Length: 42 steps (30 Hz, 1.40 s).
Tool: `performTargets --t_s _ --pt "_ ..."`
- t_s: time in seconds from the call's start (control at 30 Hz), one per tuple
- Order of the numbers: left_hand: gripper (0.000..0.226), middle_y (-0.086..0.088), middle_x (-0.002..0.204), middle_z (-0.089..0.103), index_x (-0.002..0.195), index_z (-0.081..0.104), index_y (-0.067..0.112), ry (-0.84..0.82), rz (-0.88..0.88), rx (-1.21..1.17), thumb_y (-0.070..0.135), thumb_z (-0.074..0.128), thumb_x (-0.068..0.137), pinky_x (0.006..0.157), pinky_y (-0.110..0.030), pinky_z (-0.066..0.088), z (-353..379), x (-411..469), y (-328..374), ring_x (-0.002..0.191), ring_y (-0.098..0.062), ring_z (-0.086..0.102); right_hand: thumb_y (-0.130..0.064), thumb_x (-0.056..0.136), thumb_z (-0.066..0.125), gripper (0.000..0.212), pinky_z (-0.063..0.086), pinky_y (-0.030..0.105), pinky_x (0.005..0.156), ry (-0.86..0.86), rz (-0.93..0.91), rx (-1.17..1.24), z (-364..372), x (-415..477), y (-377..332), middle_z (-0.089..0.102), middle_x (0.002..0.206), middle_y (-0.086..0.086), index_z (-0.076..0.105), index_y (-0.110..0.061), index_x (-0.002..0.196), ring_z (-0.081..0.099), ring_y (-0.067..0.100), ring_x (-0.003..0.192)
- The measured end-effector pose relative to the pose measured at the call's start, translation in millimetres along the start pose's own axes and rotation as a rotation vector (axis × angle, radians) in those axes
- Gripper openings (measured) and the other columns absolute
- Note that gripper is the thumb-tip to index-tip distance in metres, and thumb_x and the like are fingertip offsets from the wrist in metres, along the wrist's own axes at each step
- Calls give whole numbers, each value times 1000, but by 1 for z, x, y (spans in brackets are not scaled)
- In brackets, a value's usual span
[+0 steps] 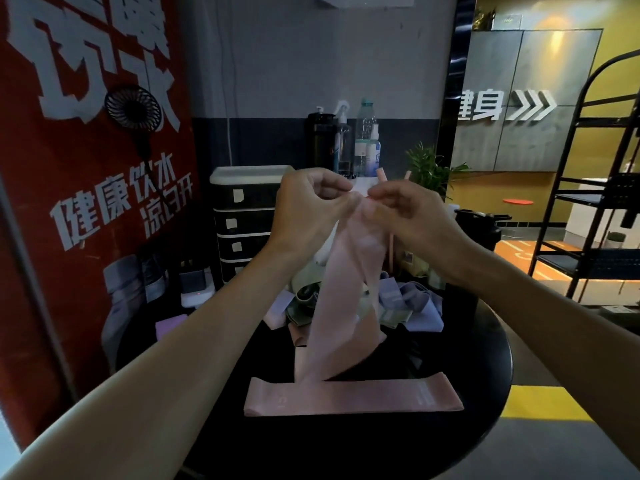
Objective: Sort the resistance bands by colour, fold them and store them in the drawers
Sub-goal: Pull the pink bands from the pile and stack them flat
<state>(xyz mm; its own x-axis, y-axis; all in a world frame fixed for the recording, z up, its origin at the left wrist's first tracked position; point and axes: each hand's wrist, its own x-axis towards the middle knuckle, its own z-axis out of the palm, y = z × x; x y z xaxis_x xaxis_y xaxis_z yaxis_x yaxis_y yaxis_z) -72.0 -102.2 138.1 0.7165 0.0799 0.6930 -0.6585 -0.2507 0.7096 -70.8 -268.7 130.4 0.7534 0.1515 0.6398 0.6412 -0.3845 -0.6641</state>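
Head view is showing a pink band (341, 306) hanging over the black table (485, 358). The left hand (311, 209) and right hand (405, 213) are pinching its top, close together, likely to let it hang straight for folding. A second pink band (353, 398) is lying flat below, keeping pinks together; the drawers (242, 223) are waiting behind

A flat band (353, 398) lies near on the table (485, 358). A pile of bands (408, 303) lies behind it, drawers (242, 216) farther left.
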Motion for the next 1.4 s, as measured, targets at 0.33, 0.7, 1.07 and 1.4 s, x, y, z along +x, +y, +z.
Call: performTargets --t_s 0.33,0.7,1.07,1.4 --pt "7 4 81 70 93 74 9 -26 -28 9 15 71 90 67 -16 51 -13 1 -3 72 3 63 -19 91 67 16 49 34 87 66 -177 -110 16 12 2 69 74 12 73 -5 85 61 23 64" --pt "14 -16 94 74 99 72 0 -94 -86 -67 12 68 93 79 -34 60 -12 -2 -18 87 -25 71 -18 97 57 29 39 16 49 35 -148 -104 13 15 -4 55 53 -10 67 0 76 45 1 47" --pt "23 -8 96 77 113 64 8 -307 -286 -163 11 70 91 80 -37 61 -12 -18 -30 89 -23 75 -16 95 60 21 49 37 60 48 -173 -178 12 23 -1 69 80 20 72 -2 85 58 29 65" --pt "20 -9 94 74 113 70 7 -475 -504 -249 16 63 96 80 -40 52 -22 -63 -74 89 -23 68 -17 96 59 23 44 27 49 203 29 -92 2 20 24 67 79 25 73 0 88 52 15 56"
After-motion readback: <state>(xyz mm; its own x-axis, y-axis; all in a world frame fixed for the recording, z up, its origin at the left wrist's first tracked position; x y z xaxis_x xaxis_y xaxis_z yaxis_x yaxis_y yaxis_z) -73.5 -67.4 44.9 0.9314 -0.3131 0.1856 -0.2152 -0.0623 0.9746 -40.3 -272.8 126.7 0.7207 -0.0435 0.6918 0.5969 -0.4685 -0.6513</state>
